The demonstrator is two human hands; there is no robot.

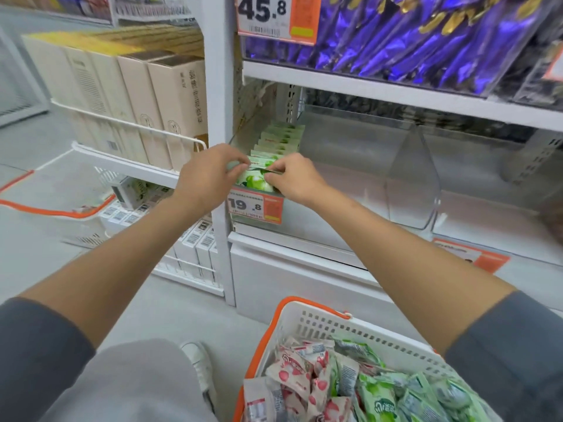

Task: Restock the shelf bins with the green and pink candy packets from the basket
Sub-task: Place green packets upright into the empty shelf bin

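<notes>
A green candy packet [255,181] stands at the front of a row of green packets [280,138] in the leftmost clear shelf bin [304,220]. My left hand [207,178] pinches the packet's top left corner and my right hand [292,178] pinches its top right edge. Below, at the bottom right, a white basket with an orange rim [307,322] holds several pink packets [292,379] on its left side and several green packets [420,400] on its right side.
The clear bin [359,153] to the right of the green row holds nothing; a clear divider [411,178] separates it from another one. Purple packets [426,35] fill the shelf above. White boxes [146,99] stand on a wire rack at left. My knee [137,382] is at the bottom.
</notes>
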